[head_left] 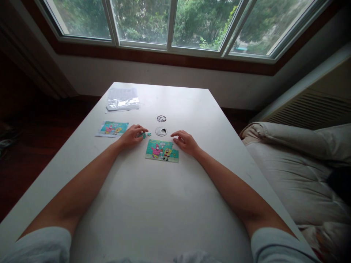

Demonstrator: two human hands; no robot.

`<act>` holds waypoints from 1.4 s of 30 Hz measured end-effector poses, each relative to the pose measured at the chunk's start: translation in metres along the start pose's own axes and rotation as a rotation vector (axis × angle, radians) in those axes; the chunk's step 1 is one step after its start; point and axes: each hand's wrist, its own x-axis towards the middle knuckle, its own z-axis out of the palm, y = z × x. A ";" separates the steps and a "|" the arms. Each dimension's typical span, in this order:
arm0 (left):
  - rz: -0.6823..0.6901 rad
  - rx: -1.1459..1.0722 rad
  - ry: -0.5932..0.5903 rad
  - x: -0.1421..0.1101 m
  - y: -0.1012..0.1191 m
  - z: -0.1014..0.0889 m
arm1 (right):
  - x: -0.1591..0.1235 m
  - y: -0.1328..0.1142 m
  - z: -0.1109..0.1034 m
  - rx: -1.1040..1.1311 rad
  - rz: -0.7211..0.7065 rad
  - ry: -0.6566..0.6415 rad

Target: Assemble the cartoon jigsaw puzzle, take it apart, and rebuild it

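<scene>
A nearly whole jigsaw puzzle (pixel 157 150) with cartoon figures on a teal ground lies flat on the white table. Its upper right corner has a stepped gap. Just beyond its upper left side are a few small loose teal puzzle pieces (pixel 149 134). My left hand (pixel 133 136) rests over some of these, fingers reaching forward and apart, partly covering them. By the gap at the upper right lies my right hand (pixel 185 142), index finger stretched out, thumb apart from it, nothing seen between them.
A reference picture (pixel 114 128) with the same cartoon lies left of my left hand. Behind it is a clear plastic bag with paper (pixel 123 99). Two round grommets (pixel 161 131) are set in the table (pixel 161 204). A padded beige seat (pixel 279 175) stands at the right.
</scene>
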 end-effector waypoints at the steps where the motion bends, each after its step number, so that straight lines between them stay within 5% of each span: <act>1: 0.008 -0.006 -0.005 -0.001 -0.004 -0.003 | -0.001 0.000 -0.002 -0.017 -0.029 -0.036; 7: -0.069 0.062 0.069 -0.002 -0.013 -0.002 | -0.004 -0.004 -0.002 -0.214 -0.131 -0.234; 30: -0.194 0.210 0.179 0.004 0.008 0.017 | -0.003 -0.001 0.008 -0.218 -0.061 -0.148; 42: -0.211 0.165 0.176 0.012 0.008 0.019 | -0.002 0.005 0.009 -0.064 0.055 0.024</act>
